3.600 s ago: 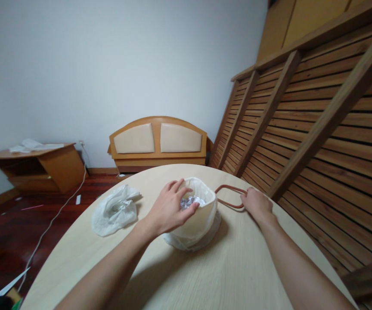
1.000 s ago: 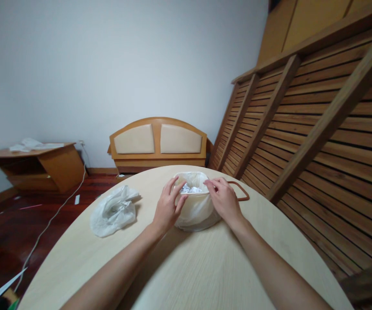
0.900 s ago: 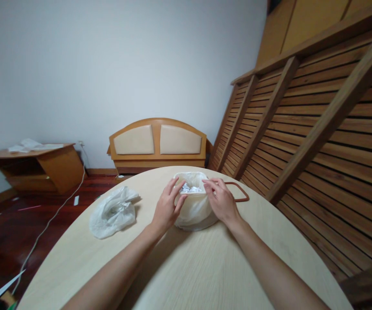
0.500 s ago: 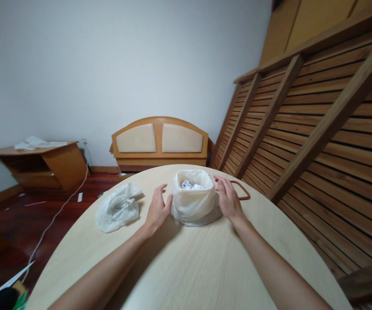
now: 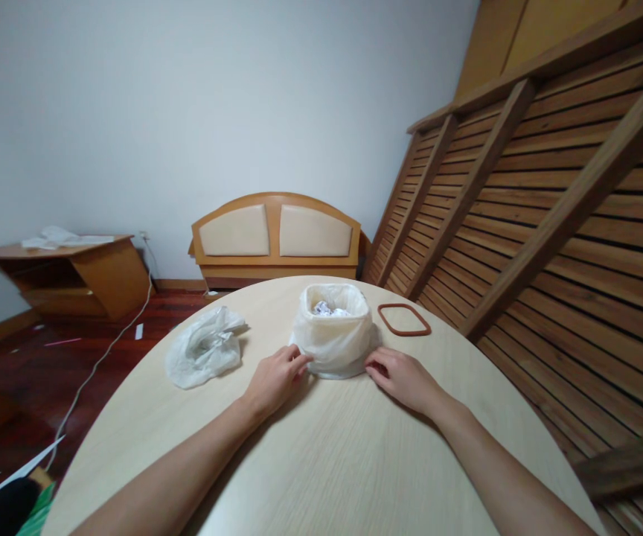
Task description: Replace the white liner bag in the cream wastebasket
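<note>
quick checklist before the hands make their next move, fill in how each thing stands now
1. Lined container upright on the round table: ok.
2. White liner turned out over the rim, hanging down outside: ok on the near side; far outside, cannot tell.
3. Crumpled contents inside the opening: ok.
4. Left hand and right hand at the liner's lower edge, one each side: ok; firm pinch, cannot tell.
5. Brown ring clear of the right hand, lying flat on the table: ok.
6. Loose crumpled bag apart from the left hand: ok.
</note>
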{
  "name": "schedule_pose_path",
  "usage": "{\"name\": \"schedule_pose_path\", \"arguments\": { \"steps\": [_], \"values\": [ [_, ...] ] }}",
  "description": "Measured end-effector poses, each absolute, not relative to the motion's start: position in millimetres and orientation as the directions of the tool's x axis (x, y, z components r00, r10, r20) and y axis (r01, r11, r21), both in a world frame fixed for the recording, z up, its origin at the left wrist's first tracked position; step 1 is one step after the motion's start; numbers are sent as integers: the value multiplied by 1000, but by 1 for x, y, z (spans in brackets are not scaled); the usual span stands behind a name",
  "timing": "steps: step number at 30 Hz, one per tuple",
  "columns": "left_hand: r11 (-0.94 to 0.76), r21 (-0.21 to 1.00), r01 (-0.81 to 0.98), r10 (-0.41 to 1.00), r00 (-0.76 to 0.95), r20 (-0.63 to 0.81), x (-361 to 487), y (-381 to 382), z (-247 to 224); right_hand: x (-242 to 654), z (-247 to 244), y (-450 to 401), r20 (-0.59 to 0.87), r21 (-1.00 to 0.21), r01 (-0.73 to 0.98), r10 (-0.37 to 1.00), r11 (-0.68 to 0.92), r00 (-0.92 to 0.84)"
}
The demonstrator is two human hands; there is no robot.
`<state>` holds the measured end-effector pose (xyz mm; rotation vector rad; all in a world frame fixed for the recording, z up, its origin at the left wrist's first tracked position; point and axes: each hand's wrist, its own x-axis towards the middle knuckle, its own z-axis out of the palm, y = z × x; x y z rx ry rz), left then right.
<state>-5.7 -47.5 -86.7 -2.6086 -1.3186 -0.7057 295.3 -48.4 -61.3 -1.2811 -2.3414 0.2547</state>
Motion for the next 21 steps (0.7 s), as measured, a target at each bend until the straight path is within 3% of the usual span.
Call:
{"name": "schedule_pose_path", "arguments": {
  "steps": [5, 9, 14, 21],
  "values": [
    [-584, 78, 808, 746, 497, 443, -6, -40, -89, 293, -67, -45, 238, -280, 778, 826, 563, -512],
    [-620, 90, 779, 693, 490, 529, -5, -38, -91, 293, -71, -41, 231, -263, 775, 818, 574, -527],
    [-721, 140, 679, 591, 496, 636, -5, -40, -93, 290, -74, -39, 268, -268, 769, 812, 581, -520],
    [-711, 220, 668, 623, 453, 637, -3, -42, -91, 289, -74, -38, 319, -239, 764, 792, 599, -521]
  ]
}}
